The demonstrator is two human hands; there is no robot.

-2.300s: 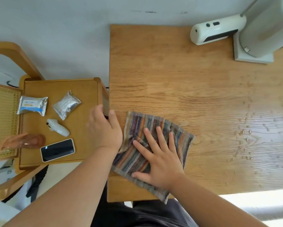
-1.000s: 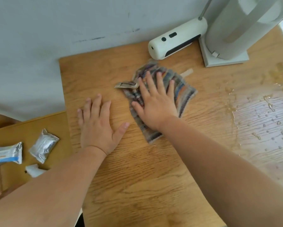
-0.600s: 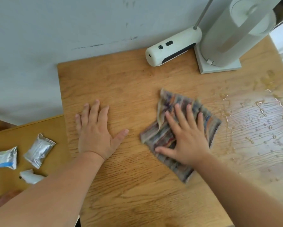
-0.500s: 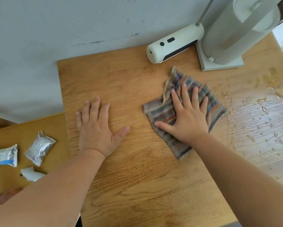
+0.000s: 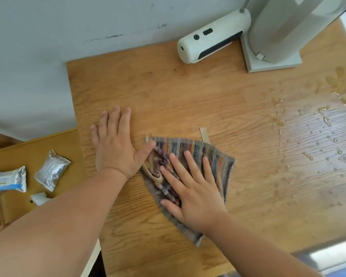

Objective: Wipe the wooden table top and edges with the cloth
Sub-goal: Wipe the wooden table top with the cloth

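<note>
The wooden table (image 5: 168,92) fills most of the head view. A striped multicolour cloth (image 5: 218,156) lies on it near the middle, bunched and folded along its left side. My right hand (image 5: 194,192) lies flat on the cloth, fingers spread, pressing it onto the wood. My left hand (image 5: 116,144) rests palm down on the bare wood to the left of the cloth, and its thumb touches the cloth's left edge. Water droplets and a wet sheen (image 5: 318,140) cover the right part of the table.
A white handheld device (image 5: 212,37) lies at the back by the wall, beside a white tower appliance on a square base (image 5: 272,60). A lower side table (image 5: 18,152) on the left carries two foil packets (image 5: 52,169) and a small white bottle (image 5: 39,197).
My right hand has slid the cloth toward me and to the left, from near the white device to beside my left thumb. My left hand has stayed flat in place.
</note>
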